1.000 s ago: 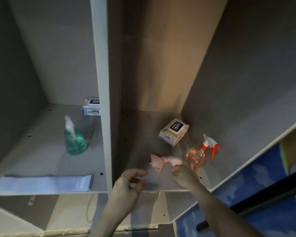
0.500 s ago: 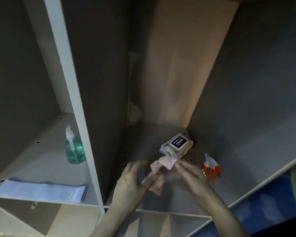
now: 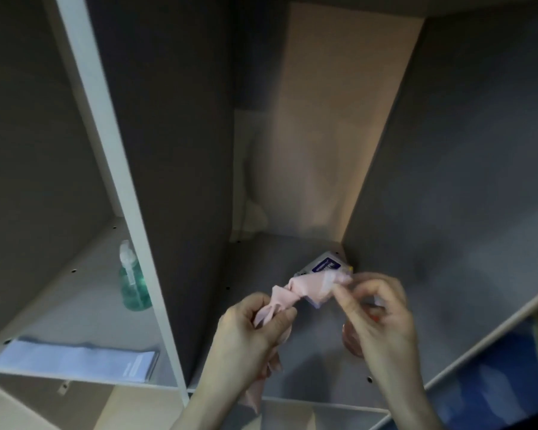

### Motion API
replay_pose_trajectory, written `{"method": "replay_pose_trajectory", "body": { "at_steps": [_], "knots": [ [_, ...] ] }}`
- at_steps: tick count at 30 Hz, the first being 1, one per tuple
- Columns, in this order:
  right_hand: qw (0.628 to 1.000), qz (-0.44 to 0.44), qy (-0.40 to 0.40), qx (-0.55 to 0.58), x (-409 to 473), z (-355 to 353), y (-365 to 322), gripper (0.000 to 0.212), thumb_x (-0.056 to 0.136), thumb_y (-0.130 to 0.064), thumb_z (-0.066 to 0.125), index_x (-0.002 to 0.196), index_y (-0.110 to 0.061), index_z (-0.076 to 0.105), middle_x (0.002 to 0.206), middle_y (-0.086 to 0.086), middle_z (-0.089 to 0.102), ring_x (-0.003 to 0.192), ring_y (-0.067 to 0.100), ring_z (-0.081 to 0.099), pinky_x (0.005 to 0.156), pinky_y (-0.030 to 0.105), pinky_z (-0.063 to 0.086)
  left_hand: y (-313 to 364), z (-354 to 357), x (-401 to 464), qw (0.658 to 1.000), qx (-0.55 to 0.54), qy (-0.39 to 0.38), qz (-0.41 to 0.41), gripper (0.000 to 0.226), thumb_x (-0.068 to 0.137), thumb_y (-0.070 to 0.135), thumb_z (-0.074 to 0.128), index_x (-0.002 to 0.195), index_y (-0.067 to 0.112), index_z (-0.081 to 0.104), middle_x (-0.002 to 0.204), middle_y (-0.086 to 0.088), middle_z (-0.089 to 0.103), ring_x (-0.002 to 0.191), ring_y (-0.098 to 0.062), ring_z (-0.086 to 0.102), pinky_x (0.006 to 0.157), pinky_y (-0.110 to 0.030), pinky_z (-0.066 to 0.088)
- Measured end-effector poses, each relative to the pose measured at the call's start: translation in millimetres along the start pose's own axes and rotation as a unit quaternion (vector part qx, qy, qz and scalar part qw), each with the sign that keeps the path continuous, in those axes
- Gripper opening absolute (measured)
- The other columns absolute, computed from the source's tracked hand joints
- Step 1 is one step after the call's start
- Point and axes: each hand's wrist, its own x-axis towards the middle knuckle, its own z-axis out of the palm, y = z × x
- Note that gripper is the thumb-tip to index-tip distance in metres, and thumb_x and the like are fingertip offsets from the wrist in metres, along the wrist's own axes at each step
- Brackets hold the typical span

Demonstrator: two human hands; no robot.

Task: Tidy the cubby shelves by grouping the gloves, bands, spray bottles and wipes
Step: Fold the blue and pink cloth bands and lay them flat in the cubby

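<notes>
A twisted pink glove (image 3: 305,290) is stretched between both hands above the floor of the right cubby. My left hand (image 3: 249,336) grips its lower end, with a loose tail hanging below the wrist. My right hand (image 3: 382,318) pinches its upper end. Behind the glove lies a white wipes pack (image 3: 326,263) with a blue label, at the cubby's back corner. The orange spray bottle (image 3: 351,339) is mostly hidden behind my right hand. A teal pump bottle (image 3: 134,283) stands in the left cubby.
A white divider (image 3: 112,169) separates the two cubbies. A flat pale-blue folded item (image 3: 75,361) lies at the front of the left cubby floor. Lower shelves and a blue patterned surface (image 3: 491,383) show at the bottom right.
Both hands took hold of the pink glove on the cubby floor, lifted it and pulled it out between them. The view swung right, and the second wipes pack left the frame.
</notes>
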Motion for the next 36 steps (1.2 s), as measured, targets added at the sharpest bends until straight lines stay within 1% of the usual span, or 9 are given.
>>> {"method": "replay_pose_trajectory", "body": {
  "at_steps": [4, 8, 11, 13, 16, 19, 23, 27, 36],
  "knots": [
    [0.979, -0.198, 0.000, -0.040, -6, -2, -16, 0.021, 0.080, -0.040, 0.071, 0.074, -0.021, 0.063, 0.089, -0.012, 0.058, 0.089, 0.012, 0.057, 0.078, 0.021, 0.041, 14, -2, -7, 0.970, -0.174, -0.141, -0.092, 0.025, 0.091, 0.021, 0.059, 0.086, -0.003, 0.064, 0.059, -0.020, 0.061, 0.029, -0.020, 0.046, 0.036, -0.017, 0.037],
    [0.951, -0.266, -0.114, -0.110, -6, -3, -21, 0.035, 0.083, -0.054, 0.063, 0.104, -0.027, 0.071, 0.118, -0.014, 0.064, 0.120, 0.020, 0.055, 0.097, 0.043, 0.040, 19, -2, -14, 0.944, -0.219, -0.221, -0.108, 0.023, 0.080, 0.017, 0.065, 0.060, 0.006, 0.063, 0.047, -0.013, 0.045, 0.023, -0.016, 0.038, 0.033, -0.013, 0.032],
    [0.961, -0.105, -0.256, -0.008, -5, -4, -25, 0.067, 0.071, -0.071, 0.062, 0.125, -0.032, 0.062, 0.135, -0.007, 0.057, 0.132, 0.018, 0.048, 0.106, 0.038, 0.039, 22, -4, -16, 0.937, -0.165, -0.290, -0.100, 0.019, 0.075, 0.024, 0.062, 0.064, 0.009, 0.066, 0.041, -0.008, 0.038, 0.025, -0.014, 0.033, 0.033, -0.013, 0.029],
    [0.945, 0.032, -0.305, 0.117, -4, -4, -28, 0.063, 0.064, -0.068, 0.072, 0.116, -0.032, 0.067, 0.115, -0.001, 0.069, 0.109, 0.012, 0.063, 0.091, 0.027, 0.050, 22, -4, -17, 0.933, -0.156, -0.306, -0.107, 0.025, 0.074, 0.032, 0.065, 0.071, 0.008, 0.068, 0.042, -0.005, 0.034, 0.031, -0.012, 0.028, 0.034, -0.014, 0.027],
    [0.960, 0.083, -0.231, 0.134, -4, 2, -25, 0.045, 0.070, -0.050, 0.073, 0.075, -0.006, 0.064, 0.062, 0.005, 0.065, 0.055, 0.009, 0.058, 0.051, 0.017, 0.044, 24, -3, -19, 0.939, -0.144, -0.299, -0.093, 0.037, 0.070, 0.045, 0.065, 0.075, 0.009, 0.068, 0.040, -0.003, 0.035, 0.028, -0.014, 0.030, 0.034, -0.014, 0.028],
    [0.963, 0.157, -0.165, 0.148, -6, 13, -23, 0.055, 0.076, -0.043, 0.070, 0.079, 0.010, 0.054, 0.077, 0.040, 0.054, 0.056, 0.020, 0.043, 0.048, 0.025, 0.033, 27, -2, -26, 0.963, -0.026, -0.266, -0.037, 0.033, 0.072, 0.057, 0.069, 0.081, 0.025, 0.070, 0.048, 0.009, 0.049, 0.036, -0.008, 0.045, 0.040, -0.019, 0.037],
    [0.962, 0.219, -0.115, 0.118, -4, 20, -26, 0.037, 0.078, -0.046, 0.060, 0.080, -0.009, 0.065, 0.071, 0.023, 0.065, 0.054, 0.016, 0.055, 0.049, 0.028, 0.039, 16, 3, -32, 0.979, 0.177, -0.062, 0.074, 0.054, 0.056, 0.075, 0.065, 0.086, 0.031, 0.057, 0.069, 0.011, 0.065, 0.058, -0.013, 0.061, 0.061, -0.037, 0.055],
    [0.933, 0.300, -0.089, 0.178, 0, 16, -25, 0.035, 0.084, -0.042, 0.061, 0.100, -0.011, 0.065, 0.067, 0.024, 0.066, 0.037, 0.020, 0.052, 0.032, 0.021, 0.035, 13, 0, -29, 0.985, 0.112, -0.044, 0.125, 0.041, 0.067, 0.068, 0.061, 0.095, 0.038, 0.065, 0.066, 0.005, 0.065, 0.049, -0.016, 0.060, 0.052, -0.032, 0.054],
    [0.996, -0.060, -0.058, 0.035, -19, 6, -39, 0.018, 0.078, -0.046, 0.068, 0.078, -0.028, 0.066, 0.089, -0.007, 0.061, 0.086, 0.014, 0.058, 0.074, 0.028, 0.043, 16, -10, -28, 0.994, 0.006, -0.052, 0.100, 0.041, 0.088, 0.054, 0.051, 0.068, 0.020, 0.062, 0.056, -0.005, 0.063, 0.044, -0.017, 0.056, 0.046, -0.026, 0.042]
  ]
}}
